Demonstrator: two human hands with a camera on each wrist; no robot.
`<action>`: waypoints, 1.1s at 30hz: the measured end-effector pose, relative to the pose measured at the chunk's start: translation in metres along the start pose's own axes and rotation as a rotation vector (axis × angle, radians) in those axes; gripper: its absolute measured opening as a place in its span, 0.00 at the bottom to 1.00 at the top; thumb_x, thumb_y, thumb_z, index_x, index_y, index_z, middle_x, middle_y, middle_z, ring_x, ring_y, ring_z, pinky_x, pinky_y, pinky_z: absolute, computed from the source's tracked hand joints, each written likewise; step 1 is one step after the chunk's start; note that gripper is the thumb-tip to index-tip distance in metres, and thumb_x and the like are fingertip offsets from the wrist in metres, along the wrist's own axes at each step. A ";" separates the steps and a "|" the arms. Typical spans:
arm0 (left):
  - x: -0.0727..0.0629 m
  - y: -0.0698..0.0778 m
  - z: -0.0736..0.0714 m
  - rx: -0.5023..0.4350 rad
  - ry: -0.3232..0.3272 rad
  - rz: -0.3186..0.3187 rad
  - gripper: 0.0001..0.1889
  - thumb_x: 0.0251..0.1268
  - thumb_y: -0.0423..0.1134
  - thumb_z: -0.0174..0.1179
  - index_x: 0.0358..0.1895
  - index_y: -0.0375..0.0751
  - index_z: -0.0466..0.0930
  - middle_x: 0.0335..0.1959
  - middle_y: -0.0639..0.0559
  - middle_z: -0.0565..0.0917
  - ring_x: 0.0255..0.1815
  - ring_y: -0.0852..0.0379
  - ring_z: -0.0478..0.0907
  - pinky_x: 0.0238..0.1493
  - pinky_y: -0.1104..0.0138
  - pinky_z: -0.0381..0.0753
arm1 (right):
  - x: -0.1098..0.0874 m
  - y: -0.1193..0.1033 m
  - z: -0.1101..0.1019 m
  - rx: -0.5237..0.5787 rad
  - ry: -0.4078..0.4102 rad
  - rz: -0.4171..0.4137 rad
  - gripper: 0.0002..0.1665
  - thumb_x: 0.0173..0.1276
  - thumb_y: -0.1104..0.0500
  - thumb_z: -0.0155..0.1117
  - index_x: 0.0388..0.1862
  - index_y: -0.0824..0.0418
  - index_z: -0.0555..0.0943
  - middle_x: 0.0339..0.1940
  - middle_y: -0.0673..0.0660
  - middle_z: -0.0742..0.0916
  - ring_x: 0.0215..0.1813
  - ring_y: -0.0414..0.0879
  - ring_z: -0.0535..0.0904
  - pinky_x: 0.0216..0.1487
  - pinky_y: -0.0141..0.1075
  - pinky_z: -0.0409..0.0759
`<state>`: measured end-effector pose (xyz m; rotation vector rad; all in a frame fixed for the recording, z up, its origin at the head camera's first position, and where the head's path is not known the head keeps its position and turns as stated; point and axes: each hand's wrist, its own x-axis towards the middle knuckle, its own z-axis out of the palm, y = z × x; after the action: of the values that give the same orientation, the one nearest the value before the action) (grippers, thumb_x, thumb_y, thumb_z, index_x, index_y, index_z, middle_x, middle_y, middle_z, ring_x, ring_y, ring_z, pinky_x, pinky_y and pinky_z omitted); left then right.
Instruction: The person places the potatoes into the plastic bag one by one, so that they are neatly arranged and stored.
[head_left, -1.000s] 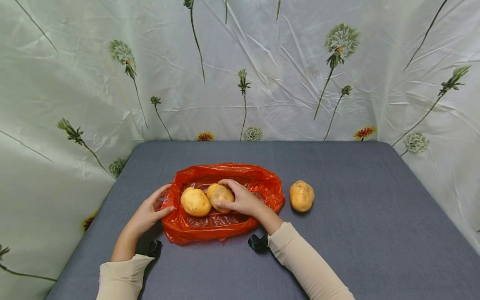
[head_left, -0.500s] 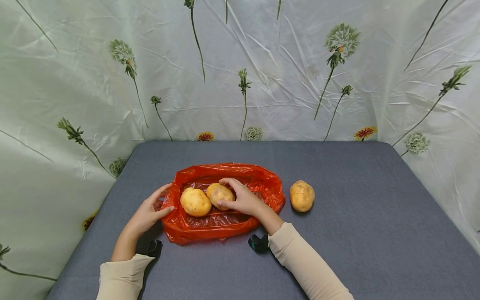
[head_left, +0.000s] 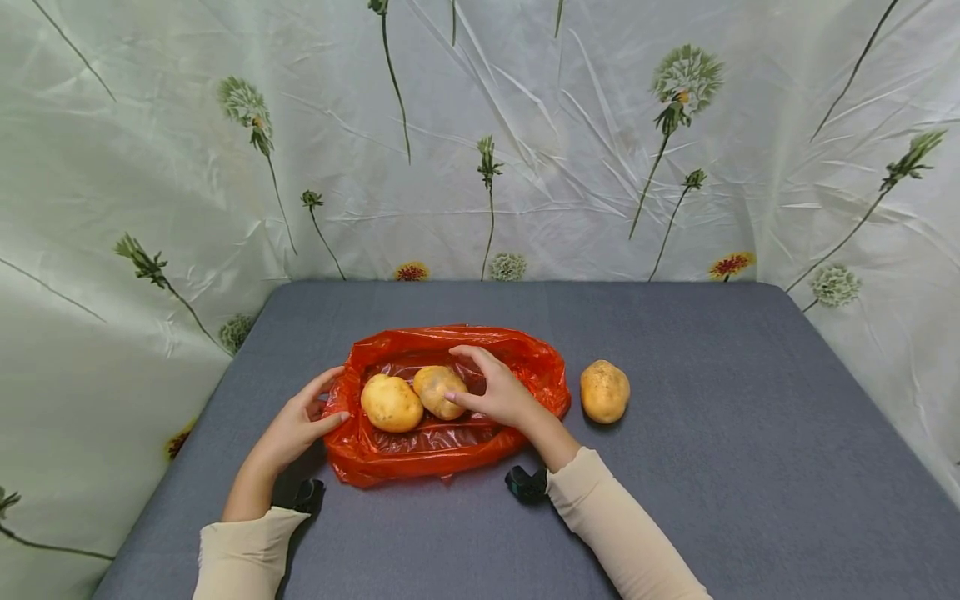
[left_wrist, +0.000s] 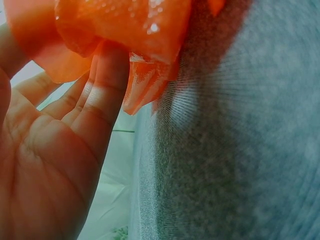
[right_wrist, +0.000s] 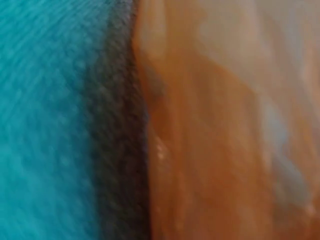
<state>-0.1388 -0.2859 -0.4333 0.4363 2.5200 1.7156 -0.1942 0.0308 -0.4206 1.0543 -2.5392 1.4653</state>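
Note:
Inside the open red plastic bag [head_left: 450, 463], two potatoes lie side by side: a yellow potato [head_left: 392, 403] on the left and a browner potato [head_left: 438, 392] on the right. My right hand [head_left: 501, 393] hovers over the bag with thumb and fingers spread. Its thumb tip overlaps the browner potato, while the index finger is away from it. My left hand [head_left: 298, 425] touches the bag's left end, thumb and fingers apart. In the left wrist view, loose red plastic [left_wrist: 125, 25] covers the fingertips. Blurred translucent plastic [right_wrist: 210, 150] fills much of the right wrist view.
A third potato [head_left: 604, 392] lies on the grey table [head_left: 712, 467], right of the bag. Black straps [head_left: 527, 485] are at both wrists. A pale curtain [head_left: 420, 192] printed with flowers hangs behind and beside the table.
My right hand has opened off the browner potato and drawn slightly right, leaving that potato in the bag. My left hand and the bag look the same.

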 end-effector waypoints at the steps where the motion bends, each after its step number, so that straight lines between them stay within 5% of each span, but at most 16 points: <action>1: 0.000 0.000 0.000 -0.001 0.000 0.000 0.34 0.57 0.27 0.58 0.66 0.34 0.52 0.54 0.31 0.64 0.37 0.60 0.76 0.32 0.66 0.78 | 0.000 0.000 -0.001 -0.001 0.009 -0.011 0.35 0.55 0.53 0.68 0.60 0.60 0.66 0.58 0.54 0.73 0.60 0.44 0.65 0.59 0.40 0.63; 19: 0.000 0.001 0.000 -0.018 -0.011 -0.013 0.34 0.58 0.28 0.58 0.67 0.36 0.52 0.56 0.30 0.62 0.38 0.60 0.76 0.34 0.66 0.78 | -0.017 -0.010 -0.033 0.031 0.112 -0.070 0.37 0.54 0.59 0.69 0.61 0.61 0.65 0.57 0.58 0.73 0.59 0.47 0.67 0.58 0.40 0.64; 27: 0.000 0.001 -0.001 -0.008 -0.008 -0.022 0.34 0.58 0.29 0.58 0.67 0.36 0.52 0.55 0.31 0.63 0.39 0.60 0.76 0.34 0.66 0.78 | -0.031 -0.045 -0.055 0.035 0.146 -0.088 0.35 0.52 0.69 0.67 0.58 0.73 0.64 0.55 0.68 0.72 0.58 0.59 0.67 0.58 0.48 0.63; 33: 0.000 0.001 -0.001 -0.021 -0.013 -0.020 0.34 0.58 0.29 0.58 0.67 0.36 0.52 0.56 0.31 0.62 0.39 0.61 0.76 0.35 0.66 0.78 | -0.039 -0.043 -0.064 0.003 0.214 -0.118 0.35 0.49 0.70 0.69 0.57 0.75 0.66 0.55 0.69 0.74 0.58 0.58 0.68 0.58 0.45 0.63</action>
<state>-0.1389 -0.2863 -0.4325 0.4180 2.4864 1.7248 -0.1590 0.0875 -0.3652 0.9715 -2.2901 1.4642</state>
